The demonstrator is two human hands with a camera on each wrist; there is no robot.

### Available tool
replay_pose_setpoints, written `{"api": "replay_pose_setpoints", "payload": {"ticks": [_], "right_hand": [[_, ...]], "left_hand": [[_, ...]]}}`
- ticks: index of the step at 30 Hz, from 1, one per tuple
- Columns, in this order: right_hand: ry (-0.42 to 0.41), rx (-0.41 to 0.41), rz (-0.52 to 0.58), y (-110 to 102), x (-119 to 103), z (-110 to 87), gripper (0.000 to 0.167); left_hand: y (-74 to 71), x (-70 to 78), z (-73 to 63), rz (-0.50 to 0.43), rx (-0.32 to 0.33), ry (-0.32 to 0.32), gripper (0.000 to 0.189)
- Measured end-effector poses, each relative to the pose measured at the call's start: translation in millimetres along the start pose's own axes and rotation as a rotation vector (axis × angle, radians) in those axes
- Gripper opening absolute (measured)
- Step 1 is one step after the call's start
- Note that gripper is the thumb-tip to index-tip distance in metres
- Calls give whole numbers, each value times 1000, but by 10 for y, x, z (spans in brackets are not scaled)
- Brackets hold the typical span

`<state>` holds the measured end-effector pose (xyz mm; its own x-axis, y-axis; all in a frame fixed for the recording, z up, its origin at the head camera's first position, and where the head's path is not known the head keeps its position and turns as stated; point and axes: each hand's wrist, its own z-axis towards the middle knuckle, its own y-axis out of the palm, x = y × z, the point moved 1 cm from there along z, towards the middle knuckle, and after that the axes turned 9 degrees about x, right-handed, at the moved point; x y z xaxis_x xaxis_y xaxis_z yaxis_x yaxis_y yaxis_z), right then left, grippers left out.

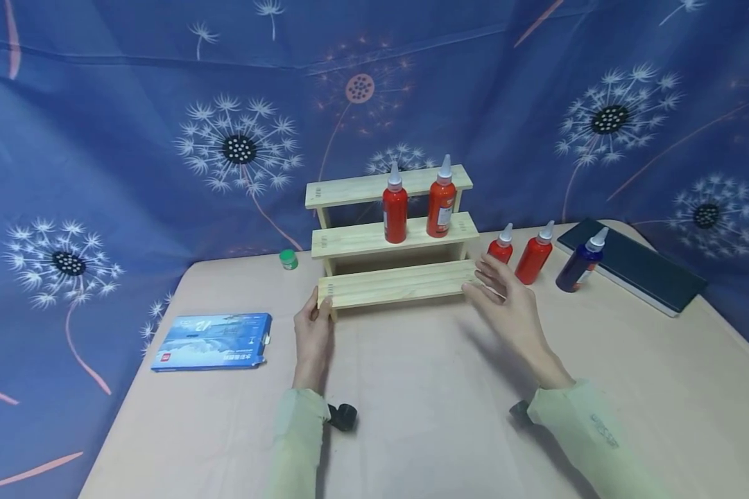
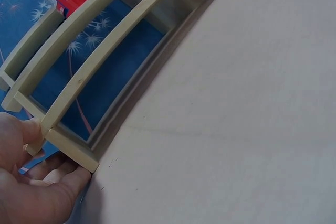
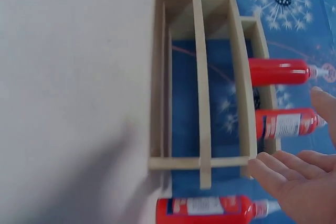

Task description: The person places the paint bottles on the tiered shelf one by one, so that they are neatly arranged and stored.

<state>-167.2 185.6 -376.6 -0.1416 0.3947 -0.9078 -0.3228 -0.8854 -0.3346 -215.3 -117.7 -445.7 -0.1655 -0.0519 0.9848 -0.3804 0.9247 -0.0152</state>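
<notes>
A three-tier wooden rack (image 1: pixel 390 285) stands on the table against the backdrop. My left hand (image 1: pixel 313 341) holds the left end of its lowest tier, thumb at the board's front corner. In the left wrist view, the fingers (image 2: pixel 55 169) of that hand lie along the front leg. My right hand (image 1: pixel 513 315) is at the lowest tier's right end. In the right wrist view, its fingers (image 3: pixel 289 166) are fairly straight and hold nothing. Two red squeeze bottles with pointed caps, the left one (image 1: pixel 395 211) and the right one (image 1: pixel 440 204), stand upright on the middle tier.
Right of the rack stand two more red bottles (image 1: pixel 533 258) and a dark blue bottle (image 1: pixel 579 263), beside a dark book-like block (image 1: pixel 643 270). At left lie a blue flat box (image 1: pixel 212 339) and a small green-lidded jar (image 1: pixel 288 260). A blue dandelion-print cloth (image 1: pixel 131 138) hangs behind.
</notes>
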Motion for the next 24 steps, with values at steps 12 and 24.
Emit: {"api": "replay_pose_setpoints", "payload": {"ticks": [12,24], "right_hand": [[61,40,-102,-305,272,-50,72],[124,73,-242,-660,493,-50,77]], "left_hand": [[-14,-6,14,-11,-16,-15,52],[-2,12,-1,35,-5,-19,52]]}}
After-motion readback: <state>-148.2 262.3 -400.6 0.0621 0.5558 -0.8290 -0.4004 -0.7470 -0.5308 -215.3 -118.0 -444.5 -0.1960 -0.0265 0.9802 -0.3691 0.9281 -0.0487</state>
